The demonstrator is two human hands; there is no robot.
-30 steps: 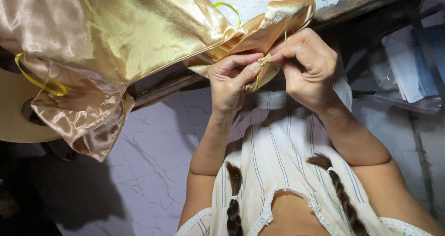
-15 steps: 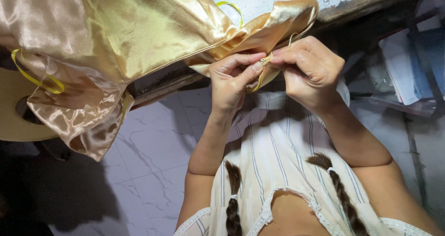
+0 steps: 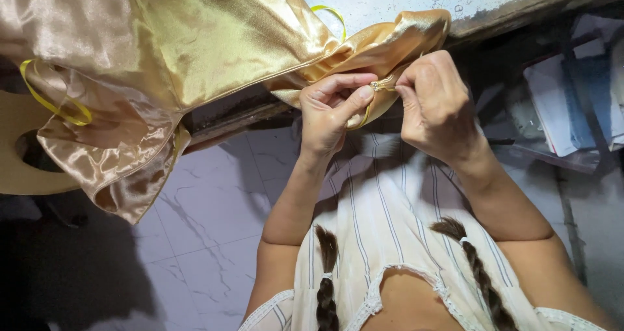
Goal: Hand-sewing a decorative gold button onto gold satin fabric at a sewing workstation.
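— What's the cloth like?

— A glossy gold satin fabric (image 3: 195, 51), smooth and crumpled into soft folds, draped over the edge of the worn grey bench (image 3: 403, 6) and hanging down on the left. Thin yellow ribbon loops (image 3: 55, 103) are sewn along its hem.

— And the hands?

— The left hand (image 3: 331, 113) has its grip clamped on a folded corner of the satin, thumb against forefinger. The right hand (image 3: 439, 106) pinches together on a small metallic fastener (image 3: 382, 84) at that same corner, just beside the left thumb.

— Underneath?

— Pale marbled floor tiles (image 3: 214, 207).
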